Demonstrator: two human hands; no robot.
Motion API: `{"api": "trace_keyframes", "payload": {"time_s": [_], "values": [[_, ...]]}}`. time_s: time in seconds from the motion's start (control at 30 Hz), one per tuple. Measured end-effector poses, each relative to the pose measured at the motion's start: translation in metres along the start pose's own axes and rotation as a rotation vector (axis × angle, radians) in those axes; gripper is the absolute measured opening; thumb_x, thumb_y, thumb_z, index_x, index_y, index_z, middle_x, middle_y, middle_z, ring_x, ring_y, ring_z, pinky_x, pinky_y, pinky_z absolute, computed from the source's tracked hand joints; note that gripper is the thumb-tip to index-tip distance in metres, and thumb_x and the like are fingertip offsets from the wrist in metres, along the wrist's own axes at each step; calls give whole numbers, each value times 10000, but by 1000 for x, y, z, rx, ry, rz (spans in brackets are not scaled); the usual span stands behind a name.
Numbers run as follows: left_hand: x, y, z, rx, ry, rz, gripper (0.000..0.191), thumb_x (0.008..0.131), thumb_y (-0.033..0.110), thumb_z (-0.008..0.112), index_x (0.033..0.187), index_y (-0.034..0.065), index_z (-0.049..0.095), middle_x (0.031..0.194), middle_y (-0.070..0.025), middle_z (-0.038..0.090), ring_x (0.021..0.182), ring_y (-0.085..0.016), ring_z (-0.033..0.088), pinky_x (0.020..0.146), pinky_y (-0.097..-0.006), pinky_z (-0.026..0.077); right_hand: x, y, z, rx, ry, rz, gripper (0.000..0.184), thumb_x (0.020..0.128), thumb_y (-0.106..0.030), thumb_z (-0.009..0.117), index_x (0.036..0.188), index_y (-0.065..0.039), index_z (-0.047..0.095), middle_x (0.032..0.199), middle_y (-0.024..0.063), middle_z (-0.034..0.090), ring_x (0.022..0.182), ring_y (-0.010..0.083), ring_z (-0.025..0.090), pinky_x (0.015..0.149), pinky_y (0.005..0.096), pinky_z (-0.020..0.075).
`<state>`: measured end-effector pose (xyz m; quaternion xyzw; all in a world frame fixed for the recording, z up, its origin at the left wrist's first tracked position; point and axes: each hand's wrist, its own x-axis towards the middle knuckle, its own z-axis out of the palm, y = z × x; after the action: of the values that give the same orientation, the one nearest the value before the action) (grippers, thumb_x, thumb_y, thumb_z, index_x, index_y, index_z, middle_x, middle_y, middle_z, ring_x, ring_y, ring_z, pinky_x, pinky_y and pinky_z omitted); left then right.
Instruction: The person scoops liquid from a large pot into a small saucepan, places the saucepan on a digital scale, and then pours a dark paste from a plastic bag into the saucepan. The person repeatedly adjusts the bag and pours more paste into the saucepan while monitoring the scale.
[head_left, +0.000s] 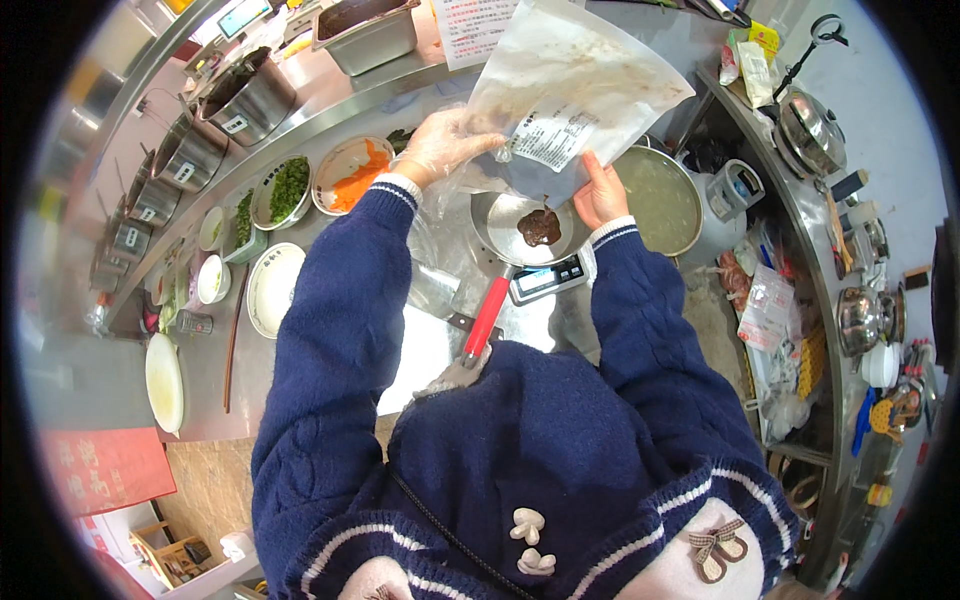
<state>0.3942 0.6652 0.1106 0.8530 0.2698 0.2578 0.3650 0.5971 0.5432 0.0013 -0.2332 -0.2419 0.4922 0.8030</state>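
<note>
My left hand (444, 142), in a clear plastic glove, grips the left side of a translucent plastic pouch (592, 71) that bears a printed label. My bare right hand (602, 193) holds the pouch's lower right side. From its low end, thick dark brown sauce (538, 227) runs down into a shallow steel frying pan (499, 217). The pan's red handle (487, 315) points towards my body. Beneath the pan is a digital scale (551, 280) with a lit display. A riveted dark handle (461, 322), apparently a knife's, lies partly under the pan handle.
A large pot of cloudy liquid (660, 206) stands right of the pan. To the left are bowls of chopped greens (287, 191) and orange shreds (360, 180), an empty bowl (271, 292) and chopsticks (236, 337). Labelled steel pots (247, 97) line the raised shelf. A cluttered counter (832, 300) runs along the right.
</note>
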Motion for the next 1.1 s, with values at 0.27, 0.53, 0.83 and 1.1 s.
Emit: {"api": "trace_keyframes", "payload": {"time_s": [0.27, 0.53, 0.83, 1.1], "values": [[-4, -1, -5, 250, -109, -39, 386, 839, 358, 567, 1095, 69, 581, 1017, -180, 606, 944, -345, 560, 831, -380, 428, -2, 5, 3, 20, 17, 24, 286, 868, -122, 584, 1143, -53, 544, 1128, 50, 588, 1056, 169, 526, 949, 339, 375], [1, 9, -1, 338, -18, 152, 263, 799, 267, 599, 982, 82, 636, 936, -169, 615, 881, -345, 561, 785, -378, 439, -5, 1, 5, -287, -21, 48, 375, 774, -28, 662, 1124, 24, 537, 1104, 101, 588, 1030, 189, 538, 928, 323, 391], [1, 10, 6, 387, -13, 162, 301, 738, 147, 665, 1032, 95, 624, 965, -145, 631, 871, -311, 596, 776, -358, 465, -3, 8, 2, -292, 63, 29, 371, 729, -4, 696, 1071, 43, 560, 1029, 104, 607, 944, 189, 569, 867, 307, 430], [0, 1, 14, 242, -3, 128, 329, 687, 203, 707, 974, 61, 631, 903, -138, 636, 849, -286, 605, 769, -344, 469, -4, 10, -8, -322, 41, 24, 327, 725, -7, 701, 1025, 38, 580, 985, 93, 616, 909, 177, 574, 836, 299, 437]]}}
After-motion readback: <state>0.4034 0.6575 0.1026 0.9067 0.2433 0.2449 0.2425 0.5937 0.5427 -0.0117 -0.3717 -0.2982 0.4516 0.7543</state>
